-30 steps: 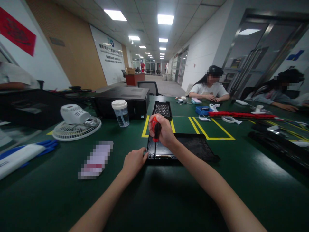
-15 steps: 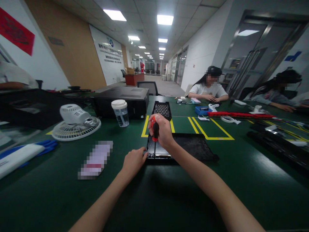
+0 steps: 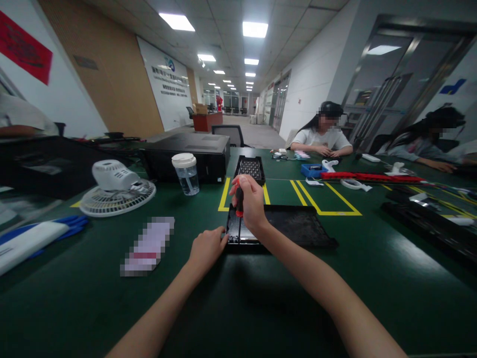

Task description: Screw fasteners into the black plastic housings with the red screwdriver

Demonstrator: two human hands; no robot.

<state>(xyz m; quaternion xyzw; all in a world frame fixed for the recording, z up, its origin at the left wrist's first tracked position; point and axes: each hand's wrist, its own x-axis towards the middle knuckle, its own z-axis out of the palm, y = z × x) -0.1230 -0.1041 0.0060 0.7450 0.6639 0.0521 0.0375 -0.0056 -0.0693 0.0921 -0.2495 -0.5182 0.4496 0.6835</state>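
Observation:
A red and black screwdriver (image 3: 239, 201) stands upright in my right hand (image 3: 252, 201), its shaft pointing down at a flat black case (image 3: 298, 226). The case lies on the green table, with a shiny grey part at its left end. My left hand (image 3: 208, 244) rests at the case's lower left corner, its fingers together against the edge; whether they hold anything is too small to tell. Just beyond my right hand is a black tray (image 3: 250, 168) with rows of small round pieces.
To the left are a white fan (image 3: 117, 191), a lidded cup (image 3: 185, 174), a large black box (image 3: 186, 149) and blue gloves (image 3: 76, 224). At the right lie a blue bin (image 3: 313, 170), a red strip (image 3: 368, 177) and black parts (image 3: 428, 233). Other people sit around the table.
My right hand has turned slightly around the screwdriver, and its fingers have shifted on the handle. My left hand has stayed in place.

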